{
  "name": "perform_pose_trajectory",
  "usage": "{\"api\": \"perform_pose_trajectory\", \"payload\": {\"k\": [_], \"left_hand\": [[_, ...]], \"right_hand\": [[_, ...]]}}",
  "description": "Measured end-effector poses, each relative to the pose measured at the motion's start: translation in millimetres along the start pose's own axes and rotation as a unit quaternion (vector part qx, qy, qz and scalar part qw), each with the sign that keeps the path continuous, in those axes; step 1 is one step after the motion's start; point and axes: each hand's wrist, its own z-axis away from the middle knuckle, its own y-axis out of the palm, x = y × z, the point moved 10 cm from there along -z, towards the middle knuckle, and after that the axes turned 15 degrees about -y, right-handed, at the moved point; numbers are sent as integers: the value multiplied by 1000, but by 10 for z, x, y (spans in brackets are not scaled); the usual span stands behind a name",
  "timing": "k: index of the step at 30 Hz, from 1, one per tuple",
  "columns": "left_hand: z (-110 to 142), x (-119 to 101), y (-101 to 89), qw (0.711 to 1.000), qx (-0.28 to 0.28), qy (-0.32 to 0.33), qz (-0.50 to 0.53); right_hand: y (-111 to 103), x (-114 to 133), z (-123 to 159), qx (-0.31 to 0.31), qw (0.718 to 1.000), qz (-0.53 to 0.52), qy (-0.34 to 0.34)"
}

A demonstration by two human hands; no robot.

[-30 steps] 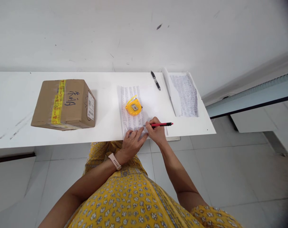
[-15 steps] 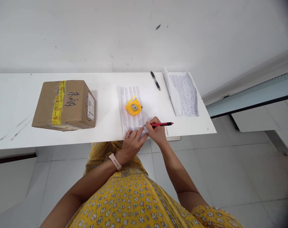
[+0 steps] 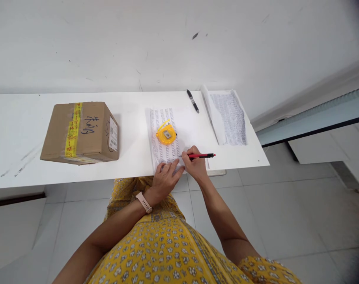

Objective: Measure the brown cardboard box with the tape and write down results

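"Red-and-black pen [image 3: 207, 155]: where is it?"
"Clasped in the right hand [image 3: 194, 161], fingers closed around it. Its long axis runs roughly sideways over the written paper [image 3: 179, 142], tip pointing left."
"And the left hand [image 3: 164, 179]?"
"Just left of the tip, lying on the paper's near edge, fingers slightly apart, gripping nothing. Beyond both hands, a yellow tape measure [image 3: 167, 135] rests on the paper."

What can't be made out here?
Head view:
Writing on the sheet: too small; yellow tape measure covers part.
Sheet under left hand: hidden by fingers.
Grip of red pen: hidden by right hand.
Print on box label: too small.
Left end of table: cut off by picture edge.
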Motion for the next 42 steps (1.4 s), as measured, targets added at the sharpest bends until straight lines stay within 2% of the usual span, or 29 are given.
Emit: {"api": "perform_pose_trajectory", "payload": {"k": [14, 21, 32, 36, 42], "left_hand": [[-18, -13, -54, 1000, -19, 10, -8], [-20, -6, -11, 1000, 2, 4, -10], [-22, -24, -73, 1000, -22, 11, -6], [-24, -15, -49, 1000, -10, 6, -2], [2, 40, 78, 999, 39, -18, 29]], "right_hand": [[-26, 1, 2, -13, 1000, 3, -8], [-21, -8, 6, -11, 1000, 5, -6], [-43, -17, 8, -27, 1000, 9, -8], [-46, -2, 0, -24, 1000, 6, -5], [-43, -36, 31, -27, 1000, 13, 2]]}}
